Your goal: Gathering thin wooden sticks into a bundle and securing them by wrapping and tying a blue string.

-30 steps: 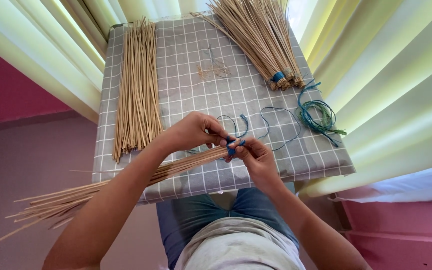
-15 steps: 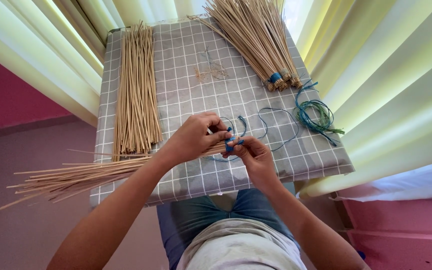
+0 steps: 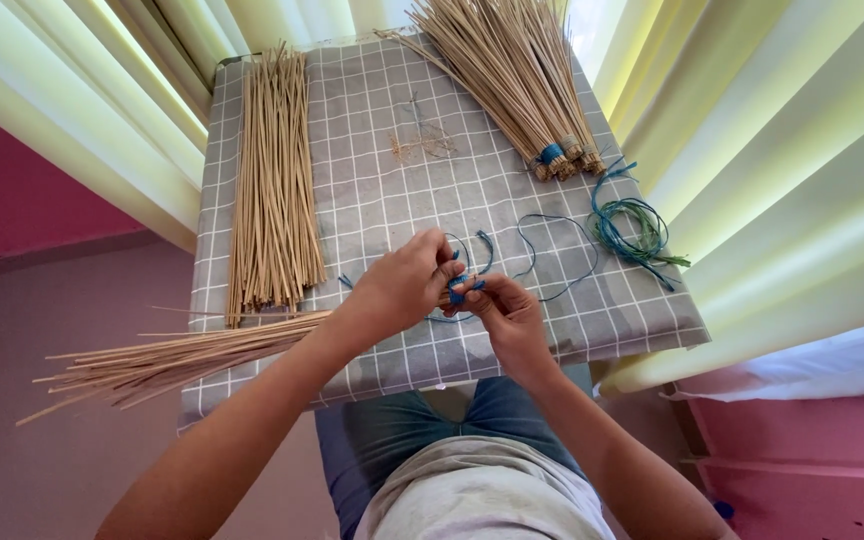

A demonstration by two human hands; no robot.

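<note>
My left hand (image 3: 404, 288) grips the near end of a bundle of thin tan sticks (image 3: 182, 358) that fans out to the left past the table edge. My right hand (image 3: 507, 315) pinches a blue string (image 3: 464, 287) against that same end, the two hands touching. The string's loose tail (image 3: 552, 245) curls away over the cloth to the right. Both hands sit near the front edge of the grey checked tablecloth (image 3: 372, 180).
A loose pile of tan sticks (image 3: 274, 185) lies lengthwise on the left of the cloth. A tied stick bundle with a blue band (image 3: 512, 80) lies at the back right. A coil of blue and green string (image 3: 632, 228) rests at the right. Pale curtains hang behind.
The bundle in my hands has swung, its free end rising toward the left edge of the table. Both hands shifted slightly along the blue string at the bundle's end.
</note>
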